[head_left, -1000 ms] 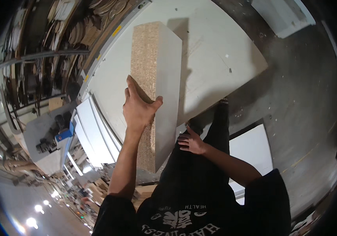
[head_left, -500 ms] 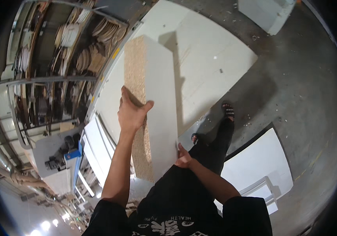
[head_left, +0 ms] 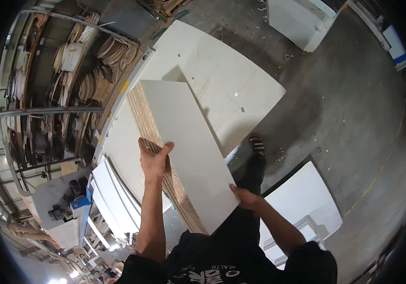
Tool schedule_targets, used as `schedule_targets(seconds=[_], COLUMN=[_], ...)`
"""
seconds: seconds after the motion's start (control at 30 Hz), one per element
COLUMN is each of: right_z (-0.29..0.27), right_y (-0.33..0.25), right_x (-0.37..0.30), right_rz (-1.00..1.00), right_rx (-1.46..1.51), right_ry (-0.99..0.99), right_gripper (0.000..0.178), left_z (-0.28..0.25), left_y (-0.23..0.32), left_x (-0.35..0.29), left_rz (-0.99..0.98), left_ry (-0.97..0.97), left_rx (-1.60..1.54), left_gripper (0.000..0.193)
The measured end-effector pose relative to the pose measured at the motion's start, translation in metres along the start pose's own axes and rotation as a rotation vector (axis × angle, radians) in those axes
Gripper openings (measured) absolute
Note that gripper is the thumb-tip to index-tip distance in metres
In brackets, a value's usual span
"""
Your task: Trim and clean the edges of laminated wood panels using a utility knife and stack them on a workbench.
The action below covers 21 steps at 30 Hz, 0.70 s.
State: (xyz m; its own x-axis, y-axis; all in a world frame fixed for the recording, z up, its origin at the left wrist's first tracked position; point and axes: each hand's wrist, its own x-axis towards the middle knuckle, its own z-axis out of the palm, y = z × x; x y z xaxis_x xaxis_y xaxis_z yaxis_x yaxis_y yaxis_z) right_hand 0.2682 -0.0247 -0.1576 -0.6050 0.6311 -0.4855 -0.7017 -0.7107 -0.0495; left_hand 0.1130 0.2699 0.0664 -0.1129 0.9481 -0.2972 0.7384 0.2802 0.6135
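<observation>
A stack of white-faced chipboard panels (head_left: 189, 142) lies tilted across my front, its bare particle edges facing left in several layers. My left hand (head_left: 154, 160) grips that raw edge, with the thumb over the top face and the fingers on the side; its fingertips are partly hidden. At the near right corner, my right hand (head_left: 245, 196) holds the stack with its thumb on top and its other fingers hidden beneath. Past the stack is a large pale worktop (head_left: 231, 75), on which a few small scraps lie.
Racks (head_left: 66, 71) full of offcuts stand at the left. Nearer are leaning white boards (head_left: 113, 189) and a grey machine (head_left: 58, 201) with a blue part. White panels (head_left: 304, 203) lie low at the right, and a white box-like piece (head_left: 300, 23) stands far right.
Both hands have brought the stack nearer and turned it so its far end points more to the left. Its white top face shows wider, and separate layers are visible along the edge.
</observation>
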Motion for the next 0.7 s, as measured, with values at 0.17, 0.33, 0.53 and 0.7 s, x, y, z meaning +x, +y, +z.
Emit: schedule_targets(seconds=[0.17, 0.33, 0.53, 0.7], right_z=[-0.038, -0.036, -0.019, -0.014], right_y=[-0.077, -0.141, -0.215, -0.26], right_x=[-0.063, -0.111, -0.171, -0.189], right_rz=[0.054, -0.004, -0.161, -0.195], right_rx=[-0.174, -0.375, -0.559, -0.643], right_ry=[0.072, 0.313, 0.557, 0.651], right_gripper=[0.072, 0.083, 0.082, 0.073], left_z=[0.025, 0.066, 0.137, 0.174], left_y=[0.005, -0.03, -0.027, -0.018], left_x=[-0.007, -0.002, -0.008, 0.007], left_rz=[-0.035, -0.155, -0.056, -0.088], left_ry=[-0.071, -0.037, -0.146, -0.148], left_rx=[-0.607, -0.835, -1.058, -1.132], left_gripper=[0.099, 0.095, 0.093, 0.097])
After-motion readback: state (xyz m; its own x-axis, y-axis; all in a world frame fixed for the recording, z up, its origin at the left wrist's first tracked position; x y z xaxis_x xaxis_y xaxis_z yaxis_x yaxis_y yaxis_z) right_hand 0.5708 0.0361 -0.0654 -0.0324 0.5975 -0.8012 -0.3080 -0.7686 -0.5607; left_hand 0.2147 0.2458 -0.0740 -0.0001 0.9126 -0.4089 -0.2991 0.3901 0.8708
